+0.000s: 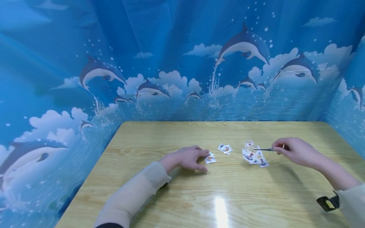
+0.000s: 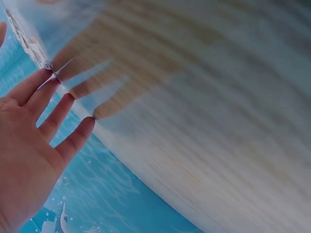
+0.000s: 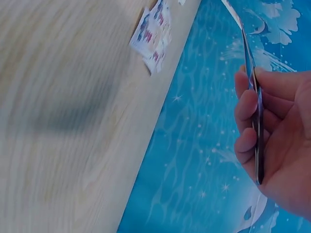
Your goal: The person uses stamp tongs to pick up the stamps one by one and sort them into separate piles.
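Note:
My right hand (image 1: 297,152) pinches a pair of slim metal tweezers (image 3: 259,141) between thumb and curled fingers. In the head view the tweezers' tips point left and overlap a loose pile of small printed paper pieces (image 1: 251,156). Those pieces are white with small coloured figures and look like stickers. My left hand (image 1: 190,158) rests on the table with fingers spread, its fingertips (image 2: 87,122) down on the surface. By its index finger lies a small set of similar pieces (image 1: 210,159), partly hidden by the hand.
Another small group of printed pieces (image 1: 226,148) lies between the two hands. Everything sits on a light wood-grain table (image 1: 182,202). A blue dolphin-print curtain (image 1: 176,63) rises behind the far edge and along both sides.

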### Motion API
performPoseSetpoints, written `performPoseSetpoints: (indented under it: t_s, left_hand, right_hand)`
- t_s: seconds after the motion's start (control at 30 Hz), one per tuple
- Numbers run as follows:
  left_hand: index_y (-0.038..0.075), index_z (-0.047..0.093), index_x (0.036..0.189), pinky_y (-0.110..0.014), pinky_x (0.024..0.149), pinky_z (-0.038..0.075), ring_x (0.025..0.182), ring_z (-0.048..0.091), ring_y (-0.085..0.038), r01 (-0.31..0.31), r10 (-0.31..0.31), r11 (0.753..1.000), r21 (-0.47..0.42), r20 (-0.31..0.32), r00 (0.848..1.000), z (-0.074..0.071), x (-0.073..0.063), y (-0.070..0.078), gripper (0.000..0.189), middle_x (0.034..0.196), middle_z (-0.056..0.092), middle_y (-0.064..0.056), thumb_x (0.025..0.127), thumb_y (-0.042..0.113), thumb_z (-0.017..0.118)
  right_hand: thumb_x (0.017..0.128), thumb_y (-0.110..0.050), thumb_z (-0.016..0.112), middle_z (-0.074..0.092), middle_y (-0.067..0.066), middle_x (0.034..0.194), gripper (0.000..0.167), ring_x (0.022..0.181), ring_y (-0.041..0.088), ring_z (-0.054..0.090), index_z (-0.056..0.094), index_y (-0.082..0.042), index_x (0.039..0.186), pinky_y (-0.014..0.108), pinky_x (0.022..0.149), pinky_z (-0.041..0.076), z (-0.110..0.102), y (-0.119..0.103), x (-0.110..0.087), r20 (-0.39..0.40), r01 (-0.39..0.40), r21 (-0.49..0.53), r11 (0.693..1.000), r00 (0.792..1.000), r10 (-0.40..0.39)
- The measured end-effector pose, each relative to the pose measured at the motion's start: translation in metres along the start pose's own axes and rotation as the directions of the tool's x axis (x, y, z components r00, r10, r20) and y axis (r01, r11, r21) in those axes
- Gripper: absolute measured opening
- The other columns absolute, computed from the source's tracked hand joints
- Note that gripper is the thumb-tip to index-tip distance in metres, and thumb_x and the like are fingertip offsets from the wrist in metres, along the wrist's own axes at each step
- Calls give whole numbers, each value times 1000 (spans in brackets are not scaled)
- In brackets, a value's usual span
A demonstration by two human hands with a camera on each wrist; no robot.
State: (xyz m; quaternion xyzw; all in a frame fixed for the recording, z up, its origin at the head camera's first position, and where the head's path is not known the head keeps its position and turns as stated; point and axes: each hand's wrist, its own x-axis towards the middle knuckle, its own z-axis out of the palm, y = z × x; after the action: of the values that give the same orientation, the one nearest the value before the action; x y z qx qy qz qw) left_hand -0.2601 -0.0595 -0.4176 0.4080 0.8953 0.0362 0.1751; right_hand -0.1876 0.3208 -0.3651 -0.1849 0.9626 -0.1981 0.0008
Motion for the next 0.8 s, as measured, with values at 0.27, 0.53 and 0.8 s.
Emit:
performPoseSetpoints:
  t_s: [0.27, 0.53, 0.8]
  left_hand:
    - [25, 36, 151, -40, 110, 33, 138, 34, -21, -9, 9, 1000, 17, -7, 1000, 1, -2, 1, 78, 155, 31, 9, 87, 67, 55]
    - [25, 35, 152, -40, 110, 33, 139, 33, -21, -7, 7, 1000, 22, 2, 1000, 0, -2, 3, 77, 156, 29, 9, 89, 66, 54]
    - [27, 34, 152, -39, 110, 33, 139, 32, -20, 1, -1, 1000, 26, 8, 1000, 1, -1, 3, 77, 156, 28, 11, 89, 67, 52]
  right_hand:
    - [93, -8, 64, 57, -10, 73, 7, 60, 1, 44, 70, -6, 96, 26, 52, 40, 7, 9, -10, 27, 28, -24, 999, 999, -28]
    - [91, -8, 65, 63, -9, 79, 9, 66, 1, 52, 70, -2, 97, 28, 57, 46, 13, 16, 1, 74, 78, -28, 997, 994, -75]
    - [89, -6, 66, 68, -3, 85, 9, 74, 13, 62, 71, -2, 95, 37, 66, 53, 21, 16, 17, 94, 117, -53, 992, 989, -112]
